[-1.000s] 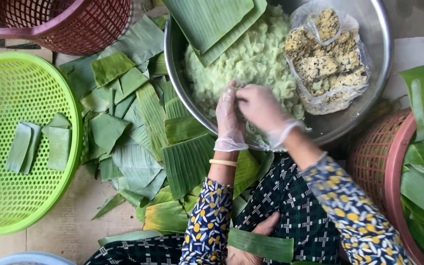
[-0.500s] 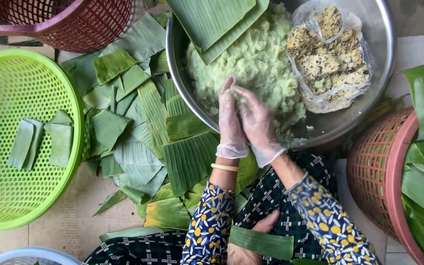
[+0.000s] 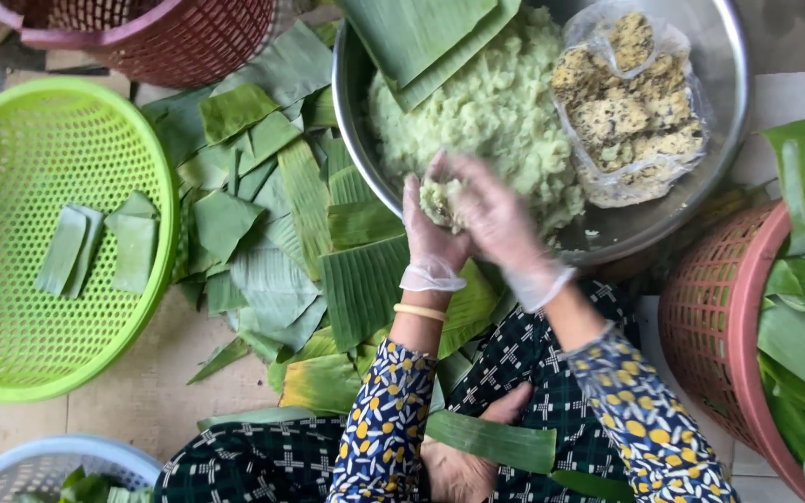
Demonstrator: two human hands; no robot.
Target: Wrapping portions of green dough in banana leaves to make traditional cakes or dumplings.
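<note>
Both hands wear thin clear gloves and meet over the near rim of a big steel bowl (image 3: 729, 140). My left hand (image 3: 429, 237) cups a small lump of pale green sticky rice (image 3: 440, 200). My right hand (image 3: 496, 219) presses on that lump from the right and above. The bowl holds a mound of green sticky rice (image 3: 486, 102), a clear bag of yellowish crumbly filling (image 3: 631, 107) and folded banana leaves (image 3: 421, 37). A strip of banana leaf (image 3: 491, 438) lies across my lap.
Cut banana leaf pieces (image 3: 272, 214) are piled on the floor left of the bowl. A lime green basket (image 3: 11, 354) on the left holds three folded leaf parcels. A pink basket (image 3: 710, 326) of leaves stands right, a dark red basket (image 3: 179, 37) top left, a pale blue one (image 3: 39, 466) bottom left.
My hands have shifted slightly left over the bowl's near rim. The right hand has closed in over the rice lump held in the left hand.
</note>
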